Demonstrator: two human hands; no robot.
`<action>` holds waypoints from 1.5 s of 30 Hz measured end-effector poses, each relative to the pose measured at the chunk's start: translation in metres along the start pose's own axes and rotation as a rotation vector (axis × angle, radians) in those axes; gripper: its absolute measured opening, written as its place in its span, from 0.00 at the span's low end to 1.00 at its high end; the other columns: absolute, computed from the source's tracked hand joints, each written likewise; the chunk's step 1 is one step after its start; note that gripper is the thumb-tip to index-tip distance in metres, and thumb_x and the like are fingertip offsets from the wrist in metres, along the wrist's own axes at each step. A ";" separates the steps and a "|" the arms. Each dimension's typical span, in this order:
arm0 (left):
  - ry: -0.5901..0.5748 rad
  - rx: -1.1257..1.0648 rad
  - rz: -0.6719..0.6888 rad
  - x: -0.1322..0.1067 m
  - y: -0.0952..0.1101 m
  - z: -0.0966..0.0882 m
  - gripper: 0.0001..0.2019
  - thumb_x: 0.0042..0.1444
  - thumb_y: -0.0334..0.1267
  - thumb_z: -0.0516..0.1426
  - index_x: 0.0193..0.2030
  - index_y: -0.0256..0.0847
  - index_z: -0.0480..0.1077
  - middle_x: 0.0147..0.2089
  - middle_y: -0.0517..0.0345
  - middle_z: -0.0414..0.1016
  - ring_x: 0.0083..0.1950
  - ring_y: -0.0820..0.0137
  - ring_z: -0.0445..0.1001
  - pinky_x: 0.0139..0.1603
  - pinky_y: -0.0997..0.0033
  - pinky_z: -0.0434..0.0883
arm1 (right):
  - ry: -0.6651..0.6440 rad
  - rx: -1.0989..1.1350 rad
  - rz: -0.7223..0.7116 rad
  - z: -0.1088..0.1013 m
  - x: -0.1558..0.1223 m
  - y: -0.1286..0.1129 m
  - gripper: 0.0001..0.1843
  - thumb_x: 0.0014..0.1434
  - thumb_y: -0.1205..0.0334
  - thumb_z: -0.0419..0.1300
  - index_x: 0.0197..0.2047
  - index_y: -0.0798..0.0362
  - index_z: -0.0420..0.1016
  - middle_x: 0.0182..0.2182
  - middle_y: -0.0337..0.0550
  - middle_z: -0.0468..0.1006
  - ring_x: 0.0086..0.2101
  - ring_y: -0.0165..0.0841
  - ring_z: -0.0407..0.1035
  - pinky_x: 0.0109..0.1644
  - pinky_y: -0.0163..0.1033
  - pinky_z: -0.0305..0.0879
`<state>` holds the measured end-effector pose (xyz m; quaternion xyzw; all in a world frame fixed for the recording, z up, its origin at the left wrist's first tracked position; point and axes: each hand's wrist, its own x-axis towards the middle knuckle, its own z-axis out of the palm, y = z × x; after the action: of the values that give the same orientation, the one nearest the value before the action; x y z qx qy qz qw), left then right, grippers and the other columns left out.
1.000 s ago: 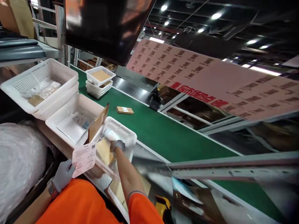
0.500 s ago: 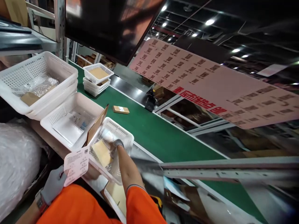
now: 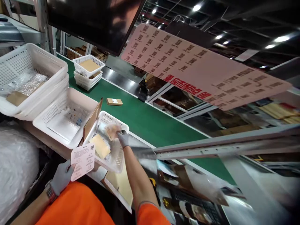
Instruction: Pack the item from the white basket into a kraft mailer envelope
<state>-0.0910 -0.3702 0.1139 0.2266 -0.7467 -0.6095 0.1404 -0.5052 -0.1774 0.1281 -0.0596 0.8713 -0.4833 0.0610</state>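
My left hand [image 3: 62, 176], in a grey glove, is closed on the edge of a white printed card [image 3: 83, 162] with small drawings and a QR code. My gloved right hand [image 3: 123, 138] grips a blurred clear plastic packet [image 3: 112, 129] with something brownish in it, at the far side of a white perforated basket [image 3: 126, 126]. In that basket lies a pale yellow packet [image 3: 100, 146]. A flat piece of cardboard [image 3: 93, 120] stands on edge between this basket and the neighbouring white basket [image 3: 38, 125], which holds plastic-wrapped items.
Stacked white baskets [image 3: 62, 67] stand on the left, smaller ones [image 3: 87, 84] farther back. A small brown box [image 3: 114, 102] lies on the green conveyor belt [image 3: 138, 117]. A metal rail [image 3: 211, 139] crosses at right. A monitor [image 3: 93, 23] and a code-covered board [image 3: 199, 72] hang above.
My right hand has lifted from inside the basket toward its far rim, with the packet now showing in its fingers. My left hand has raised the card slightly. The view has shifted.
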 end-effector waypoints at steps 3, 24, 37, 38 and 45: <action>-0.002 -0.056 -0.002 0.005 0.003 0.005 0.26 0.71 0.60 0.57 0.52 0.40 0.85 0.53 0.42 0.90 0.51 0.51 0.88 0.55 0.55 0.84 | 0.010 0.120 -0.050 -0.041 -0.018 -0.016 0.23 0.48 0.41 0.72 0.35 0.49 0.72 0.31 0.36 0.78 0.34 0.34 0.70 0.39 0.39 0.68; -0.665 -0.102 -0.193 0.026 -0.007 0.193 0.12 0.55 0.45 0.64 0.37 0.38 0.81 0.40 0.49 0.88 0.43 0.56 0.82 0.48 0.59 0.79 | 0.136 -0.351 0.010 -0.093 -0.280 0.115 0.31 0.74 0.54 0.54 0.74 0.54 0.77 0.48 0.54 0.92 0.43 0.44 0.86 0.49 0.45 0.81; -0.598 -0.165 -0.545 0.011 -0.031 0.272 0.05 0.57 0.37 0.64 0.37 0.38 0.77 0.36 0.48 0.84 0.41 0.57 0.83 0.54 0.50 0.82 | 0.374 -0.181 0.116 -0.053 -0.329 0.208 0.41 0.74 0.39 0.50 0.76 0.61 0.72 0.76 0.66 0.70 0.80 0.54 0.57 0.84 0.66 0.55; -0.596 -0.161 -0.547 0.011 -0.030 0.273 0.05 0.58 0.37 0.64 0.37 0.38 0.77 0.37 0.48 0.84 0.40 0.58 0.83 0.54 0.50 0.82 | 0.449 -0.063 0.197 -0.059 -0.328 0.211 0.43 0.71 0.34 0.53 0.73 0.60 0.75 0.74 0.66 0.74 0.78 0.55 0.60 0.82 0.66 0.57; -0.773 0.039 -0.524 0.019 -0.005 0.263 0.12 0.64 0.45 0.64 0.32 0.41 0.76 0.31 0.53 0.82 0.31 0.62 0.80 0.37 0.61 0.80 | 0.083 0.717 0.471 -0.081 -0.313 0.241 0.43 0.45 0.26 0.75 0.48 0.56 0.85 0.40 0.58 0.91 0.44 0.57 0.86 0.48 0.60 0.84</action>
<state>-0.2338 -0.1581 0.0502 0.1664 -0.6730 -0.6500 -0.3113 -0.2212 0.0677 -0.0192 0.1854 0.6398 -0.7303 0.1514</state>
